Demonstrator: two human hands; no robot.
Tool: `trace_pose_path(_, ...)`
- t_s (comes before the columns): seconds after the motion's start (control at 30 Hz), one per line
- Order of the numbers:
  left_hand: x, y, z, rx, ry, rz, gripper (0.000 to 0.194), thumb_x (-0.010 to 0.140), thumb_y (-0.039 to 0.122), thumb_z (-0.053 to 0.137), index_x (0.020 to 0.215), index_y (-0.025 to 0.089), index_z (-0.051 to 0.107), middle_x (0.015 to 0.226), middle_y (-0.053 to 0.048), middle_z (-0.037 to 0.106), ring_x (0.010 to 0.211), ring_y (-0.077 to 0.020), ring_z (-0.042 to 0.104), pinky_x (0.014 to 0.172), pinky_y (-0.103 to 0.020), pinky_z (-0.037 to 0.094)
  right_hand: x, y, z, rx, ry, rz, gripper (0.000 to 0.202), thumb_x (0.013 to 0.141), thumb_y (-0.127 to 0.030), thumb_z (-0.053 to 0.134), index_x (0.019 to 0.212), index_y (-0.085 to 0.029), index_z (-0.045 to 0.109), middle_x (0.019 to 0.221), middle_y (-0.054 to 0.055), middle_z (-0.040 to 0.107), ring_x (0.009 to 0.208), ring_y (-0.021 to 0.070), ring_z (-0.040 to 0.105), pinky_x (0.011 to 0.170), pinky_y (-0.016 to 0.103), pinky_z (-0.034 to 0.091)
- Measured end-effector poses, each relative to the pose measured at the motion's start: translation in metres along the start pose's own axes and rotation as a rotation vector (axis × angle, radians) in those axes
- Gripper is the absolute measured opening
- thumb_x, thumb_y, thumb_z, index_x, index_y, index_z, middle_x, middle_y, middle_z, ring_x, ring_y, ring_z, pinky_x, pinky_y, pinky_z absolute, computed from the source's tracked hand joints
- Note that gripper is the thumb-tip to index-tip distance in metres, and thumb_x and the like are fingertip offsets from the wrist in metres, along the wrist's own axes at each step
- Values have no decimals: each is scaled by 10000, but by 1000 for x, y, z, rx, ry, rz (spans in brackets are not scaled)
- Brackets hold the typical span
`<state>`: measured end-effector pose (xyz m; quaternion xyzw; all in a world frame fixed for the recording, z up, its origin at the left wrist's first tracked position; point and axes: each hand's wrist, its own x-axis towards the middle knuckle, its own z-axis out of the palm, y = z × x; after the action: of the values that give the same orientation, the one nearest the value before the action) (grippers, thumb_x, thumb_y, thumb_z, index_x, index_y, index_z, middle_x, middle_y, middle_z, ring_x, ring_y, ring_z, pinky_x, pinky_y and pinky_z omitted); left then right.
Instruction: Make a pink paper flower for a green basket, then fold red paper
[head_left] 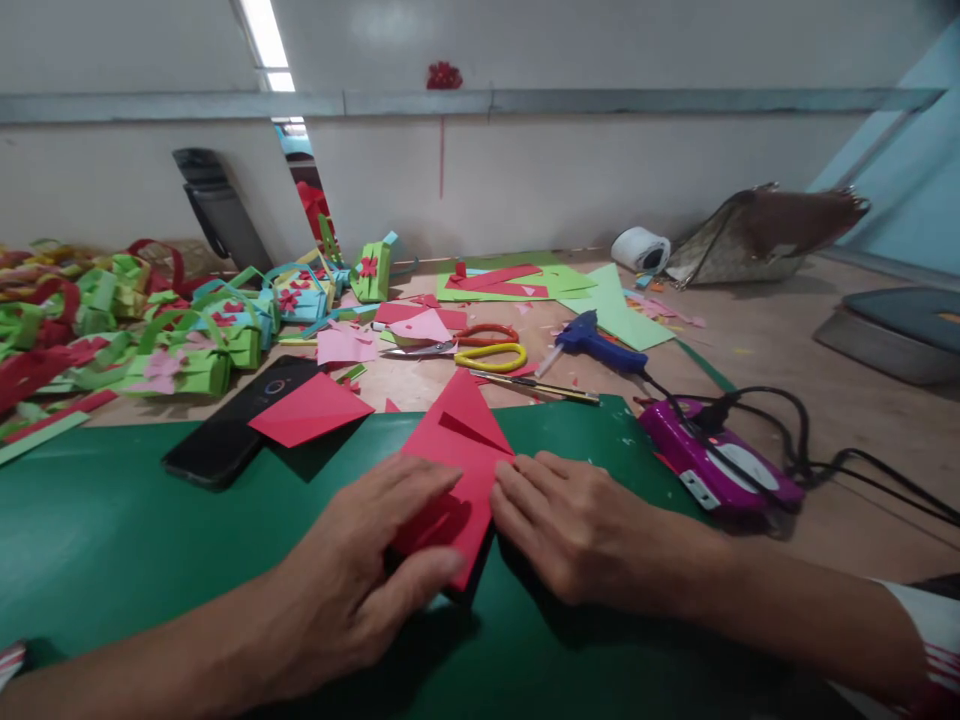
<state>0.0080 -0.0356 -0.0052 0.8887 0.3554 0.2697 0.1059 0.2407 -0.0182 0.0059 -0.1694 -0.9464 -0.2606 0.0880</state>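
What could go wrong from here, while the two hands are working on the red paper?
The left hand and right hand both press the red paper; if one slips, the fold may turn out crooked.

The cutter lies just beyond the paper's tip, so a forward reach might brush it.

The black phone lies partly under another red sheet and could be dragged along with it.

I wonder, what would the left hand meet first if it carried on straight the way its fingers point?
The left hand already touches the folded red paper; beyond that, probably the right hand at the paper's right edge, though their relative heights are unclear.
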Motion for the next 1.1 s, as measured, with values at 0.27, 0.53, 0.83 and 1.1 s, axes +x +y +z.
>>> trace_pose_path(0.27, 2, -13, 7, 143, -48, 284, 166, 939, 124, 440, 971, 152, 599, 862, -59, 656, 729, -170, 545, 638, -309, 417, -19, 10, 8, 215, 120, 158, 299, 944, -72, 348, 896, -67, 642, 882, 147, 679, 854, 220, 606, 745, 358, 485)
trace_pose_path(0.53, 6, 4, 19, 104, -66, 203, 241, 926, 108, 413, 850, 141, 640, 741, -50, 598, 657, -174, 471, 547, -292, 382, -17, -17, 4, 709, 134, 385, 175, 923, -120, 474, 931, -156, 645, 914, 69, 681, 842, 160, 590, 761, 312, 447)
trace_pose_path(0.83, -3, 4, 21, 124, -21, 233, 158, 918, 127, 475, 915, 127, 633, 864, -69, 651, 758, -201, 533, 629, -338, 436, -27, -13, 0, 496, 194, 315, 275, 919, -50, 386, 902, -112, 654, 861, 89, 695, 835, 190, 601, 838, 397, 403)
trace_pose_path(1.1, 13, 24, 21, 266, 34, 381, 166, 889, 132, 486, 950, 98, 637, 828, -86, 633, 684, -204, 494, 589, -354, 353, -22, -17, 1, 446, 190, 205, 290, 915, -88, 378, 904, -79, 668, 812, 123, 679, 824, 225, 597, 771, 410, 425)
